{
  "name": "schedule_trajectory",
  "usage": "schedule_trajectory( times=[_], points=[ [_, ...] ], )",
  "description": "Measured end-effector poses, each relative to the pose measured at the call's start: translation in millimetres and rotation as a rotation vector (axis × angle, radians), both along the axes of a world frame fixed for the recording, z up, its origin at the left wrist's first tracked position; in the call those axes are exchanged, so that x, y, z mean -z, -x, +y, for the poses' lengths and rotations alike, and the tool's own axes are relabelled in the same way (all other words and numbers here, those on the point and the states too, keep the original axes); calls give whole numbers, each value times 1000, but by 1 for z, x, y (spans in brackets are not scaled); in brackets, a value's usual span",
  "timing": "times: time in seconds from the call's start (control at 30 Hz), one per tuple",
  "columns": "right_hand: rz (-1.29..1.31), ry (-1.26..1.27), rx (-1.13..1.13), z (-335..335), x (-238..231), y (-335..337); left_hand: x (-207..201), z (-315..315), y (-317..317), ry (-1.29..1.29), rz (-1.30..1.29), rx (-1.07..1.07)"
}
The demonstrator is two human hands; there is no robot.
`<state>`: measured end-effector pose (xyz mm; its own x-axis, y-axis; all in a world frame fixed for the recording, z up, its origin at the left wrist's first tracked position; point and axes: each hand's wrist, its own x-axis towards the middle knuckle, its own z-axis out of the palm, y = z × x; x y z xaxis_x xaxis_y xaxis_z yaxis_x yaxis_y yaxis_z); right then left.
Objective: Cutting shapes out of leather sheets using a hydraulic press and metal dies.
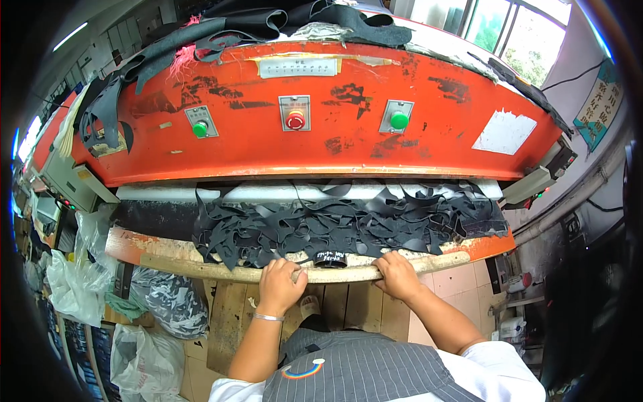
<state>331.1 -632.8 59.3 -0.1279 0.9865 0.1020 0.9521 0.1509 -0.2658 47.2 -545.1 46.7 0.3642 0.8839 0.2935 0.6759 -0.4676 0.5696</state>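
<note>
A pale, worn front bar [335, 274] runs along the near edge of a red press machine. My left hand [281, 287], with a silver bracelet at the wrist, curls its fingers over this bar left of the middle. Right of the middle, my right hand [397, 276] grips the same bar. Between and just beyond them sits a small black piece with white handwriting [330, 257]. Behind it, a tangled heap of black leather-like scraps [301, 224] covers much of the machine bed. The undersides of both hands are partly hidden.
Across the red machine body [248, 147] are a left green button [201, 129], a red stop button [295, 120] and a right green button [398, 120]. Black sheet material [254, 23] drapes over its top. Plastic bags [147, 355] stand at lower left, beside wooden boards [228, 321] underfoot.
</note>
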Motion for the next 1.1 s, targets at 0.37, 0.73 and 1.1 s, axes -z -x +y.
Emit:
schedule_trajectory(
  times=[0.37,0.73,1.1],
  points=[
    [-3,259,-707,236,-67,-72,-26,125,-45,59,-133,134],
    [-67,-203,-1341,535,21,-33,34,273,-171,-20,145,114],
    [-213,-162,-72,470,-97,-231,22,316,-179,39,-31,121]
  ],
)
